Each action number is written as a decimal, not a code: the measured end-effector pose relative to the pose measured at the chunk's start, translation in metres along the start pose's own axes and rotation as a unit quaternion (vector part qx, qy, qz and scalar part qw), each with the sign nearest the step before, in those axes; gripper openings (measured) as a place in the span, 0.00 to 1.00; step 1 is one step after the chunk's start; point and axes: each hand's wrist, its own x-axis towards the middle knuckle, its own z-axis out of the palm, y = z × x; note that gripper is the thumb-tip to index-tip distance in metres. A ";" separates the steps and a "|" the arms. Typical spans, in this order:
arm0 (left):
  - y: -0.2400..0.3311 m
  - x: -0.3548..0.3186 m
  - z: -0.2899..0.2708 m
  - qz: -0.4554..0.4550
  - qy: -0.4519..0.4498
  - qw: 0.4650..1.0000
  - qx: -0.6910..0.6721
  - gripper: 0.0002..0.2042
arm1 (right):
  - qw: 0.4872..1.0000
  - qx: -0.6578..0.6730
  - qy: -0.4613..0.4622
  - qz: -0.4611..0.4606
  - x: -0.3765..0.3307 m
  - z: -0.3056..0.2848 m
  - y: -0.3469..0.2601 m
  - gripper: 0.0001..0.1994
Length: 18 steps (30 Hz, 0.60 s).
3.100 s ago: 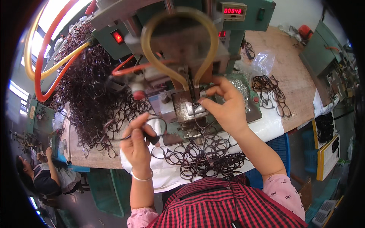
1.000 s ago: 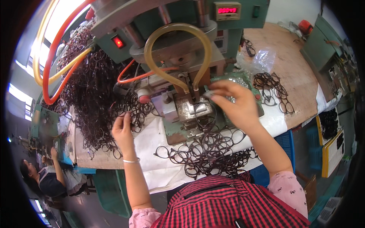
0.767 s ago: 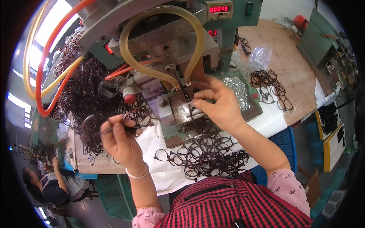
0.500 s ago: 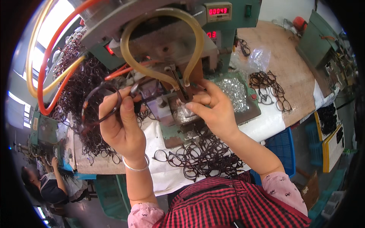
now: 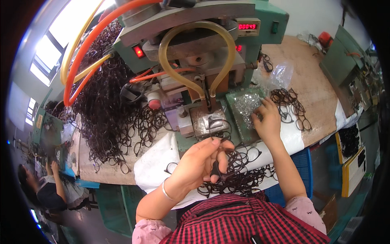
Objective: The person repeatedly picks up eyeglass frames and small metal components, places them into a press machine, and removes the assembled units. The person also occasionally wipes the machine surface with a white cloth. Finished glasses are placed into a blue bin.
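Two hands are working at once: the left hand [image 5: 199,164] is pinching a dark eyeglass frame [image 5: 222,171] between closed fingers, just below the press fixture [image 5: 209,122], while the right hand [image 5: 268,122], fingers curled, is picking in the tray of small shiny parts [image 5: 247,103] at two o'clock. Seemingly a loading step is underway; next calls for seating frame and part squarely. Beyond, the wooden bench [image 5: 308,85] is carrying heaps of frames [image 5: 105,118] at nine o'clock, in a workshop.

A dark eyeglass frame [image 5: 222,160] is pinched in the left hand [image 5: 199,164] below the green machine [image 5: 203,53]. Small shiny parts [image 5: 247,103] are touched by the right hand [image 5: 268,122].
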 end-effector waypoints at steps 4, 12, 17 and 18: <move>-0.007 0.011 0.003 0.014 0.037 0.999 -0.014 0.20 | 0.996 0.065 0.000 0.061 0.008 -0.001 -0.001 0.05; -0.027 0.015 -0.012 0.090 0.003 0.996 0.029 0.18 | 0.960 0.254 -0.032 0.113 -0.004 0.002 0.022 0.08; -0.083 -0.068 -0.090 0.142 -0.020 0.831 0.538 0.16 | 0.929 0.330 -0.062 0.158 -0.013 0.001 0.036 0.07; -0.088 -0.090 -0.106 -0.032 -0.033 0.781 0.622 0.17 | 0.922 0.346 -0.053 0.167 -0.018 -0.003 0.040 0.07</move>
